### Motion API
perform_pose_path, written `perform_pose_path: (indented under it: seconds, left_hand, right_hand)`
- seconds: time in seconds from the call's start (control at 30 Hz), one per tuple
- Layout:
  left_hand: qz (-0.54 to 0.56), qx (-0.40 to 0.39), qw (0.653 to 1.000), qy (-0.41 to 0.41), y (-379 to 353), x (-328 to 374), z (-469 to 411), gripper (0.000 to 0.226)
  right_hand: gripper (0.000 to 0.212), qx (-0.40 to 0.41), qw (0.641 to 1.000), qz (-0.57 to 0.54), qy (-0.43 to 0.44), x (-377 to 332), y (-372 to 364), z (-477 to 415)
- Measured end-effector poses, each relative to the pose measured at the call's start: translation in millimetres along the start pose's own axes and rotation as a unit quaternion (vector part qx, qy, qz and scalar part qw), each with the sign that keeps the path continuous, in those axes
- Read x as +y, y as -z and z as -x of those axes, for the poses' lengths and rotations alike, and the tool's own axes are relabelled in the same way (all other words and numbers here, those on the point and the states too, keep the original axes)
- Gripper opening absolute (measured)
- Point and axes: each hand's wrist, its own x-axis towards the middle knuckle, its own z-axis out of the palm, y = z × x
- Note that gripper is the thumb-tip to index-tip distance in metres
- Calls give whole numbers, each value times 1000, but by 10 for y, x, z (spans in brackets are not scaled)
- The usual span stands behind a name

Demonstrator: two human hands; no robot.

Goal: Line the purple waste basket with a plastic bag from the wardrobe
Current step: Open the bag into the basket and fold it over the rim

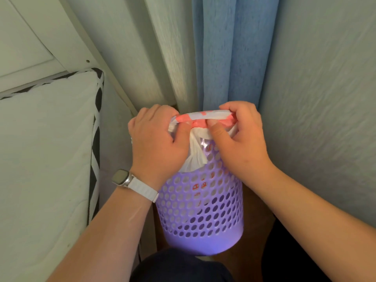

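Hands first: your left hand [156, 143] and right hand [242, 139] each close a tight grip on the plastic bag [195, 153] at the basket's [201, 212] rim, at twelve o'clock from your knees, curtain [234, 58] behind.

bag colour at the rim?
White with red-pink print; the plastic bag shows in the head view.

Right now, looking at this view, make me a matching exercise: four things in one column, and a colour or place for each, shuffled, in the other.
Things:
1. waste basket
2. plastic bag
3. watch
4. curtain

Descriptions:
A. blue, hanging behind the basket
B. on the left wrist, white strap
C. purple, full of round holes
D. white with red print, gripped at the rim by left hand and right hand

Pairs: 1-C, 2-D, 3-B, 4-A
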Motion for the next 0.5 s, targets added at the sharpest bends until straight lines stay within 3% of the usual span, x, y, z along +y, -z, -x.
perform_pose_path:
  seconds: [0.27,0.5]
  left_hand:
    - [52,36,998,6,-11,-61,-4,21]
    - [71,-3,997,-4,30,23,-30,22]
  right_hand:
    - [18,21,997,-71,-31,57,79,-89]
    - [15,40,997,-49,-41,41,86,-91]
